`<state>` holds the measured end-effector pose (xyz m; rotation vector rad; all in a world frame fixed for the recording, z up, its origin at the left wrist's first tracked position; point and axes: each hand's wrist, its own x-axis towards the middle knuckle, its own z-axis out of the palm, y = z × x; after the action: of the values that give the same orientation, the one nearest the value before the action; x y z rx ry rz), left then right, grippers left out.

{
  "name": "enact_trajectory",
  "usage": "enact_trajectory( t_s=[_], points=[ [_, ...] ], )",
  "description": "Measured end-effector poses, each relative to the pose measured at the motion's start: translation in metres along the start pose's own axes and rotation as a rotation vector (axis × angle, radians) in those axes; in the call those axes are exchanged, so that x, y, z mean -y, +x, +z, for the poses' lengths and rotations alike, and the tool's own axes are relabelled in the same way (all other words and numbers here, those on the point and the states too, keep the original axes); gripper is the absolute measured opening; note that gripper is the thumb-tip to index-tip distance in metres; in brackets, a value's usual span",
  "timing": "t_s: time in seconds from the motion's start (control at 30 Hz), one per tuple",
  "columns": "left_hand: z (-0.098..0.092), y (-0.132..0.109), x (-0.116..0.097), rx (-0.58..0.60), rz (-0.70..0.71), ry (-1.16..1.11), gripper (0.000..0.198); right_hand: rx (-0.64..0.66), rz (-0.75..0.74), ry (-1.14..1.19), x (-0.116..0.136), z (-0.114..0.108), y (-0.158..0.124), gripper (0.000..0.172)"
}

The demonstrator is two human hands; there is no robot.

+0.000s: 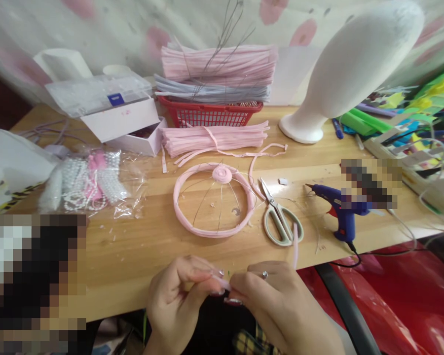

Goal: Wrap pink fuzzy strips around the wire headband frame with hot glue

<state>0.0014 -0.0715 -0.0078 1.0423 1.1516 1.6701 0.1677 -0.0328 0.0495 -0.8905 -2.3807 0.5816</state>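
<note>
At the table's front edge, my left hand (179, 301) pinches one end of a short pale pink strip (222, 282). The other end is gripped by my right hand (277, 298), close beside it. The strip looks like a piece of pipe cleaner; its ends are hidden by my fingers. Just beyond my hands lies a pink wrapped ring (181, 222) with thin wires across it and a pink coiled rosette (222, 174) at its far side. Scissors (277, 219) with pale green handles lie open to its right, and another pink strip (295, 246) rests across one handle.
A blue glue gun (344, 217) lies on the right, its cable over the edge. Behind the ring are a pink pipe cleaner bundle (218, 139), a red basket (210, 116) and a white mannequin head (358, 64). Bagged pearl strings (92, 182) and boxes (122, 121) stand left.
</note>
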Motion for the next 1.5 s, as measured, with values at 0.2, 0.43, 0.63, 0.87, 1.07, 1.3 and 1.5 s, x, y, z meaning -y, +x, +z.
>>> enact_trajectory(
  t_s=[0.2,0.43,0.63,0.87,1.07,1.3,1.5],
  points=[
    [-0.010,0.009,0.004,0.125,0.190,0.168,0.017,0.021,0.034,-0.055,-0.007,-0.001,-0.007,0.035],
    [-0.016,0.007,0.009,0.099,0.179,0.205,0.012,0.050,0.019,-0.020,-0.011,-0.002,-0.005,0.035],
    [-0.004,0.012,0.003,0.085,0.058,0.080,0.020,0.039,0.007,-0.021,-0.012,-0.004,-0.002,0.033],
    [-0.026,0.025,-0.004,-0.232,0.171,0.108,0.026,-0.003,0.073,-0.033,-0.024,-0.007,-0.010,0.019],
    [-0.026,0.023,-0.012,0.264,0.243,0.517,0.019,0.015,0.019,-0.005,-0.020,-0.006,-0.003,0.026],
    [-0.033,0.031,-0.032,0.746,0.192,0.390,0.017,0.259,-0.018,0.188,-0.028,-0.015,-0.013,0.032],
    [-0.031,0.029,-0.035,0.753,0.190,0.323,0.022,0.323,-0.006,0.270,-0.033,-0.022,-0.019,0.037]
  ],
)
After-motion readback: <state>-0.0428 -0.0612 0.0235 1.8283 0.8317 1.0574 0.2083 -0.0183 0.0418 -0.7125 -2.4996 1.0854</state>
